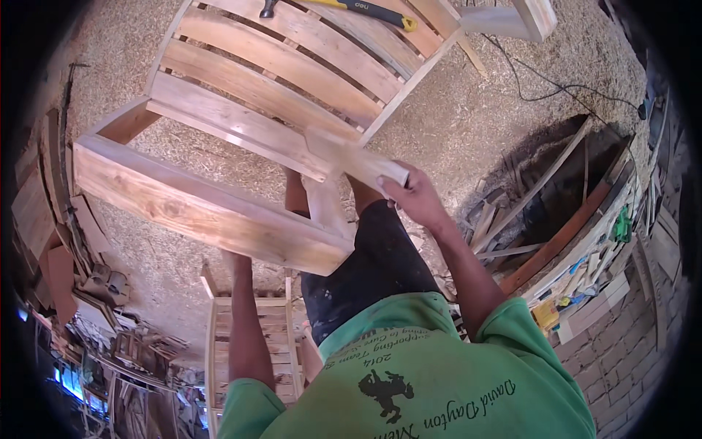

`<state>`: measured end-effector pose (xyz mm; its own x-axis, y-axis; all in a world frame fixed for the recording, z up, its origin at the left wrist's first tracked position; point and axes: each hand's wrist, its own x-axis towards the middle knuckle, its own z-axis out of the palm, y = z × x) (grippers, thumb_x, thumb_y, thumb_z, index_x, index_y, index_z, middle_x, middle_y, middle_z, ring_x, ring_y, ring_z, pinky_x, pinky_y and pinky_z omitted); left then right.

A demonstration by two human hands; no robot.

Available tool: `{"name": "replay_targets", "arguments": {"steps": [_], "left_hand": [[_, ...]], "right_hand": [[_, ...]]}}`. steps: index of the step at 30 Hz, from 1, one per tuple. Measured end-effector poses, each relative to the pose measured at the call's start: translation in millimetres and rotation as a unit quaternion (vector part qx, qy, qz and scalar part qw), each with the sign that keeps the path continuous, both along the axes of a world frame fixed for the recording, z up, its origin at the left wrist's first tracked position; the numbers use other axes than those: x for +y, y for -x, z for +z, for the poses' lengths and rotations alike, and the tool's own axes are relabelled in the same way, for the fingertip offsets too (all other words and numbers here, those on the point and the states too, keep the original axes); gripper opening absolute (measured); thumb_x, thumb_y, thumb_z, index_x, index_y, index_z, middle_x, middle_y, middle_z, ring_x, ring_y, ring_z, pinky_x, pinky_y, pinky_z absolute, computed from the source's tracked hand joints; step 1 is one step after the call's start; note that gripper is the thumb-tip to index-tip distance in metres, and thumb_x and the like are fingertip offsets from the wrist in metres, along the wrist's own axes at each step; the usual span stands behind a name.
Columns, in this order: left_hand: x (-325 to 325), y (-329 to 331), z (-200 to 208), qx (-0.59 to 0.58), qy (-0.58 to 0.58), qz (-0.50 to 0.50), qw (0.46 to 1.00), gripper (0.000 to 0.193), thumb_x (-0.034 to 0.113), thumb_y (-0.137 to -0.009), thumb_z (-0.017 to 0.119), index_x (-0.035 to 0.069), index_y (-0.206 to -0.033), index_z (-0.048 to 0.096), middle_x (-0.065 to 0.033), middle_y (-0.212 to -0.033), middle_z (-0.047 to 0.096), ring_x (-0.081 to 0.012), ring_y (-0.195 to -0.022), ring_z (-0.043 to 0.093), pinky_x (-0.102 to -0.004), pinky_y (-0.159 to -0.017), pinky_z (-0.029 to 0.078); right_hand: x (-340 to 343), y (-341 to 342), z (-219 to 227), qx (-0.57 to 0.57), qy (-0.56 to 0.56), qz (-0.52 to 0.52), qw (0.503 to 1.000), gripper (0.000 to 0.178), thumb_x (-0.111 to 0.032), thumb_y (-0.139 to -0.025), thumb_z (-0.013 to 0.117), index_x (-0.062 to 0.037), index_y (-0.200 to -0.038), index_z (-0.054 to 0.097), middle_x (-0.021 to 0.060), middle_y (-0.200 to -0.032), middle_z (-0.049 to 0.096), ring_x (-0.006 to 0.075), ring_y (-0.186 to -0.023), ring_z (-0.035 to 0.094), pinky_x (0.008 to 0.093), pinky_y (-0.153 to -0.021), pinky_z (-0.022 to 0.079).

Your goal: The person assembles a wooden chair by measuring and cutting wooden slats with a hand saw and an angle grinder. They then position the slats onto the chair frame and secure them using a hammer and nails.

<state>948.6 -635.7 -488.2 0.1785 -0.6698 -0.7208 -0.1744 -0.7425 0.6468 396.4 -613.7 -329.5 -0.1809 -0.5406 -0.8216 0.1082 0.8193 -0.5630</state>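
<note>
A slatted wooden frame (274, 62), like a chair or bench part, lies tilted before me. Its thick side board (212, 208) crosses close in front of my body. My right hand (413, 196) is closed round the end of a short wooden piece (373, 164), its fingers wrapped over the edge. The far end of that piece is blurred where it overlaps the frame near a corner. My left forearm reaches up to the underside of the side board, which hides the left hand and its fingers. A hammer (373, 13) with a black and yellow handle rests on the slats.
Shavings (468, 139) cover the floor. To the right is a dark pit (556, 190) with planks across it. A black cable (541, 96) runs over the shavings. Behind my left arm stands another slatted wooden piece (252, 344). Scrap wood (62, 282) is piled at the left.
</note>
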Motion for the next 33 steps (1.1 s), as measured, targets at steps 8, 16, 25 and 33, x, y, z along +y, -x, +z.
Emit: {"name": "replay_targets", "arguments": {"steps": [8,16,25,33], "left_hand": [[-83,201,-58,0.045,-0.188,-0.241,0.951,0.063,0.051,-0.103,0.074,0.003,-0.141,0.057,-0.0113,-0.113,0.071,-0.0167,-0.093,0.074,-0.0329,-0.079,0.061],[-96,253,-44,0.108,-0.191,-0.168,0.961,0.069,0.04,-0.102,0.077,-0.002,-0.149,0.049,-0.0148,-0.116,0.07,-0.0219,-0.092,0.076,-0.0345,-0.079,0.068],[-102,258,-37,0.126,-0.234,-0.17,0.949,0.065,0.037,-0.105,0.074,-0.003,-0.148,0.047,-0.0187,-0.122,0.07,-0.0278,-0.095,0.079,-0.0378,-0.078,0.071],[-99,249,-44,0.124,-0.237,-0.162,0.95,0.063,0.036,-0.106,0.073,-0.002,-0.149,0.046,-0.0185,-0.126,0.068,-0.0294,-0.095,0.079,-0.0388,-0.078,0.071]], "right_hand": [[64,2,-29,-0.071,-0.077,-0.08,0.991,0.042,-0.029,-0.104,0.077,0.0,-0.134,0.069,0.0031,-0.098,0.075,0.0104,-0.079,0.071,0.0264,-0.07,0.057],[96,-8,-18,-0.101,-0.113,-0.265,0.952,0.039,-0.027,-0.104,0.076,-0.0032,-0.135,0.069,0.006,-0.109,0.078,0.0138,-0.083,0.075,0.0277,-0.069,0.058],[88,-12,-16,-0.107,-0.097,-0.336,0.931,0.034,-0.024,-0.105,0.075,-0.0022,-0.131,0.07,0.0026,-0.1,0.076,0.0115,-0.082,0.074,0.0256,-0.069,0.056],[98,3,-38,-0.148,-0.147,-0.202,0.957,0.043,-0.024,-0.102,0.079,-0.0043,-0.139,0.068,0.0039,-0.108,0.077,0.0136,-0.085,0.076,0.0274,-0.072,0.059]]}}
